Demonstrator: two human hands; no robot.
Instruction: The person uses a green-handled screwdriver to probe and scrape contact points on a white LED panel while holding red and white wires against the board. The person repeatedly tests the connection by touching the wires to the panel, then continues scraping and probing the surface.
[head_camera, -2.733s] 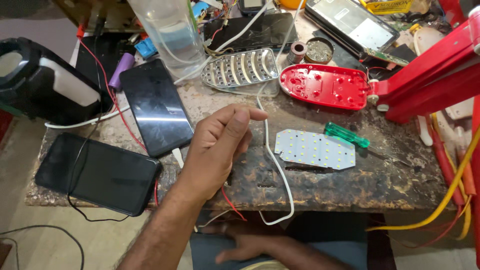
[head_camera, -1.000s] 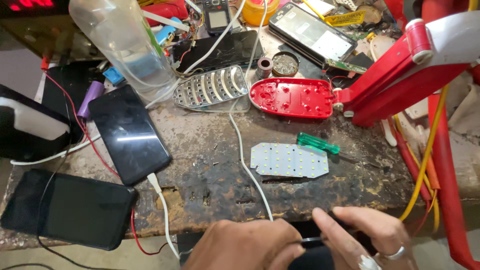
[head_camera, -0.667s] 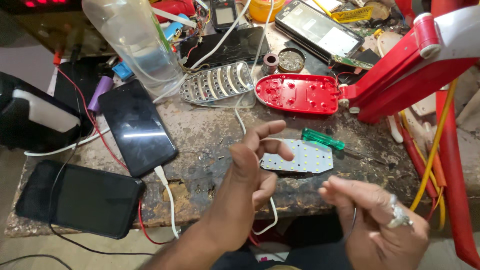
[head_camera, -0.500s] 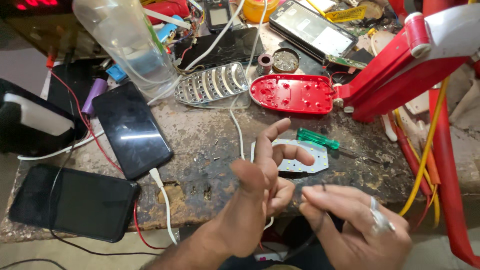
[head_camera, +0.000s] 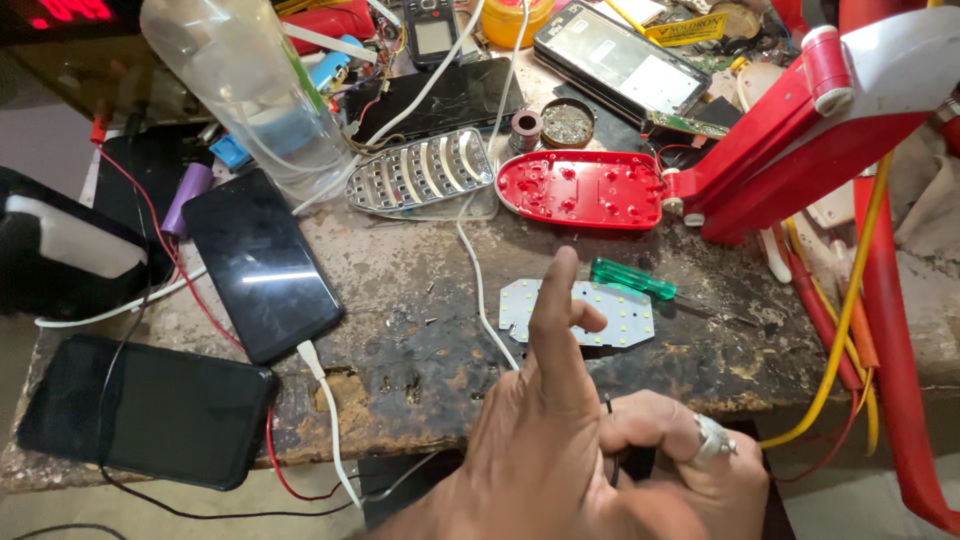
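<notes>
The left hand (head_camera: 545, 450) has its index finger raised and the rest curled, holding nothing visible. Pressed against it, the ringed right hand (head_camera: 690, 460) pinches a thin black wire (head_camera: 610, 440). The white LED panel (head_camera: 578, 313) lies just beyond the fingertip, its long axis crosswise, with a green screwdriver (head_camera: 632, 279) beside it.

White LED board (head_camera: 577, 313), flat on the tabletop (head_camera: 420, 340), diode side up, rows of small yellow diodes visible; near edge partly hidden. White wire (head_camera: 478, 285) curves past its left edge. Green-handled screwdriver (head_camera: 632, 279) lies just beyond.
</notes>
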